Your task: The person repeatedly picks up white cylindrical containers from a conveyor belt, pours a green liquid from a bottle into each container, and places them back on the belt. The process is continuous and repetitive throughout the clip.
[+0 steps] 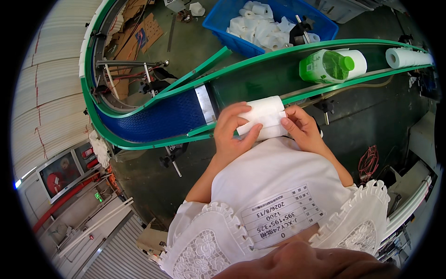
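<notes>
a white paper roll [265,107] is held in front of the chest by both hands, over the near edge of the conveyor. its left end is grasped by the left hand [232,132], with the fingers bent over the top and the thumb laid along the near side. its right end is grasped by the right hand [304,128], by whose thumb and fingers the edge of the paper is pinched. below it a second white rounded shape [272,133] is seen; whether it is another roll cannot be told. whether the rail is touched by the held roll cannot be told either.

on the dark green belt [253,83], well to the right, a clear green bottle [333,65] with a green cap is seen, with a white roll [358,63] just beside it. another roll [408,58] is seen farther right. to the left, the curved blue belt [148,122] is bordered by green rails, and a metal plate [204,103] is set where the two belts meet. beyond the conveyor, a blue bin [237,45] is filled with white rolls and loose paper.
</notes>
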The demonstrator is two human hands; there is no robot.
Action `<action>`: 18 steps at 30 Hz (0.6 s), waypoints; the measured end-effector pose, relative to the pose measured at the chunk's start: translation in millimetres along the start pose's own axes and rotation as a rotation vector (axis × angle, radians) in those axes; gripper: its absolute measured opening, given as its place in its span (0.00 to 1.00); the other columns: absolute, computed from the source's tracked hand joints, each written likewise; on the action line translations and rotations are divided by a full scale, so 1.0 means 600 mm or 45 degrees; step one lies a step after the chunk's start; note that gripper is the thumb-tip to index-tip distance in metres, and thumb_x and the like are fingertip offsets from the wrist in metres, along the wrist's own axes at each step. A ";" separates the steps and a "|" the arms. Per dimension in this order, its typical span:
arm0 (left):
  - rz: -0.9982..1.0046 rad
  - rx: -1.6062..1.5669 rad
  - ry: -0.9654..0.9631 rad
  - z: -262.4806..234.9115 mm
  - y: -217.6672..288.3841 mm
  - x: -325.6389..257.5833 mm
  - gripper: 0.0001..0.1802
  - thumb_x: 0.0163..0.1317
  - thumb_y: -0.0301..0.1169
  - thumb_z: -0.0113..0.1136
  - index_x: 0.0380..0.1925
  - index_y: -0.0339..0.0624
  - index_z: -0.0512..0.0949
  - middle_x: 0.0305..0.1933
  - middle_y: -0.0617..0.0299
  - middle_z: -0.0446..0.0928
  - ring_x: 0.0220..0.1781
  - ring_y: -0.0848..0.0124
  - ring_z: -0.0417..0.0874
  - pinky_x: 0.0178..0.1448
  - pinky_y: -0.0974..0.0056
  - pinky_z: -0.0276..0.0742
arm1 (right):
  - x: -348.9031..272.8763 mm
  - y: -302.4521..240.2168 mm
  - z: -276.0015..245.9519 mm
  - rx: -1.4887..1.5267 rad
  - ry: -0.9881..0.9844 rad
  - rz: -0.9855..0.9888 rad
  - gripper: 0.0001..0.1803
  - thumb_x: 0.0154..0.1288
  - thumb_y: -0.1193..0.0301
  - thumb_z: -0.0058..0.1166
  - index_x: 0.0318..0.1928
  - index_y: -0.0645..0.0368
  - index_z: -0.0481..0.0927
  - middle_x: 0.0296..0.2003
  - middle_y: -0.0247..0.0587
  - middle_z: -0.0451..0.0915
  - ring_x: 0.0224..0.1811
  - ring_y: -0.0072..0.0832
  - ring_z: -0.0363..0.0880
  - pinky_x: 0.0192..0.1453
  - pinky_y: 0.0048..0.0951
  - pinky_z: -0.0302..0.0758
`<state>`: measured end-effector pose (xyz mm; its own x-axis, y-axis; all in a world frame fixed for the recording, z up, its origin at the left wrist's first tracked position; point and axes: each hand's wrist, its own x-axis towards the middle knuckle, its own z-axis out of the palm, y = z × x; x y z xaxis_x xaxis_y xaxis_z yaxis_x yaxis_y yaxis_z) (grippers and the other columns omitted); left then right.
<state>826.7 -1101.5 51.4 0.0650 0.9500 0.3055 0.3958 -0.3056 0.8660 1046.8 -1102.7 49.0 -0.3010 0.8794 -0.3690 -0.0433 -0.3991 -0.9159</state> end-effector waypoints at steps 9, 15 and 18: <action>-0.155 -0.150 0.032 0.003 -0.015 -0.023 0.19 0.48 0.24 0.77 0.33 0.40 0.72 0.52 0.51 0.78 0.58 0.56 0.79 0.57 0.57 0.76 | -0.002 0.002 0.003 -0.067 0.049 -0.070 0.06 0.72 0.72 0.55 0.38 0.59 0.72 0.32 0.29 0.74 0.37 0.14 0.71 0.45 0.20 0.71; -0.445 -0.090 0.095 0.005 -0.005 -0.035 0.37 0.53 0.27 0.75 0.58 0.38 0.62 0.57 0.51 0.71 0.64 0.60 0.72 0.62 0.58 0.72 | -0.001 0.005 0.004 -0.046 0.096 -0.054 0.09 0.70 0.75 0.56 0.33 0.59 0.70 0.29 0.27 0.71 0.36 0.14 0.70 0.44 0.20 0.70; -0.759 -0.109 0.073 -0.003 -0.007 -0.060 0.40 0.57 0.28 0.73 0.63 0.37 0.57 0.57 0.48 0.72 0.64 0.61 0.72 0.65 0.58 0.71 | -0.001 0.011 0.005 -0.030 0.108 -0.042 0.09 0.69 0.75 0.56 0.33 0.59 0.70 0.29 0.27 0.72 0.36 0.14 0.70 0.44 0.20 0.70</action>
<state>820.9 -1134.4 37.9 -0.1957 0.9548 -0.2236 0.2733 0.2721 0.9226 1043.8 -1106.8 43.6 -0.2178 0.9113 -0.3496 -0.0290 -0.3641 -0.9309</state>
